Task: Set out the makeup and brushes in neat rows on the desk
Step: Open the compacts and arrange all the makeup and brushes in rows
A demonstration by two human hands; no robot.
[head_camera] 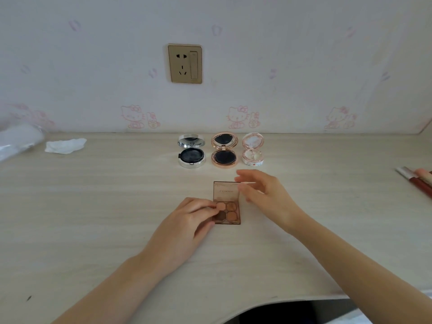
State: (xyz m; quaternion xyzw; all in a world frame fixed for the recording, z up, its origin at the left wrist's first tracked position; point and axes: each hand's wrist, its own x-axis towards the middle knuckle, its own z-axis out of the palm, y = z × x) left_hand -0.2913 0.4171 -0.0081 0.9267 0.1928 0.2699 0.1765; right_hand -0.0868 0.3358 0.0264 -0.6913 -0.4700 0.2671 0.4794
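An open brown eyeshadow palette (230, 212) lies at the desk's middle with its clear lid (225, 191) folded back flat. My left hand (187, 222) pinches the palette's left edge with curled fingers. My right hand (264, 195) hovers at the lid's right corner with blurred, loosely spread fingers; a thin pale streak crosses them and I cannot identify it. Behind the palette, three open compacts stand in a row: silver (191, 152), rose-gold (225, 152) and a white floral one (253, 150).
Red-handled brushes or pencils (418, 183) lie at the desk's right edge, partly cut off. A crumpled tissue (65, 145) and a clear plastic bag (18, 141) sit at the back left. A wall socket (184, 63) is above. The desk's front edge (257, 307) curves inward.
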